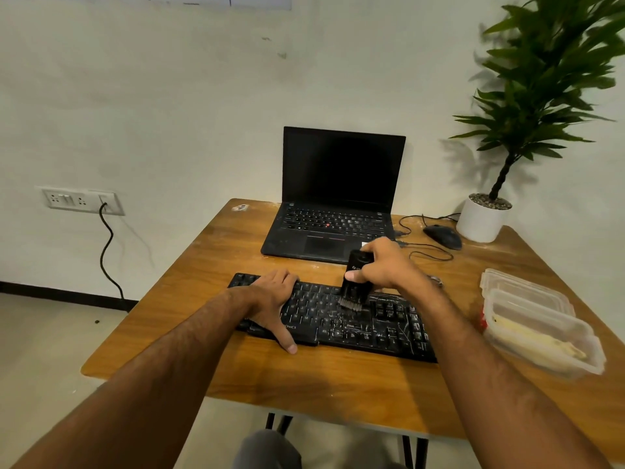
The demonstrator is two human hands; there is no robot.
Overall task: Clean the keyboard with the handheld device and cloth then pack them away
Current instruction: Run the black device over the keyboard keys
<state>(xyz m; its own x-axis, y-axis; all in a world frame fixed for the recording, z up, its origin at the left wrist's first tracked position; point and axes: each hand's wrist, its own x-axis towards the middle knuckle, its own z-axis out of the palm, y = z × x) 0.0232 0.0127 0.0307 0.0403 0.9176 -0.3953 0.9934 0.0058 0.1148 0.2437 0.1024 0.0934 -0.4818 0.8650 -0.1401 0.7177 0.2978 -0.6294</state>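
the right hand [384, 265] is wrapped around the handheld device [355, 277], thumb pressed on its near face, holding it upright with its bristled end down on the keys just below the fist. the keyboard [338, 319] lies directly beneath both hands on the table [338, 384], its long axis running left to right across the person, tilted slightly so the right end sits nearer the body. the brush touches the upper rows about mid-length, so most of the uncleaned run probably lies to either side of the hand along that long axis, and the coming sweep would follow it sideways rather than toward the body. the left hand [270, 299] lies flat and relaxed over the keyboard's left part, fingers spread across the keys and thumb hooked over the near edge, steadying the board; it grips nothing. the right hand is clearly the nearer one to the right half and the number pad. out past the right forearm sits a clear container [541, 333] with something pale inside, possibly the cloth, though that cannot be told; packing is not yet begun
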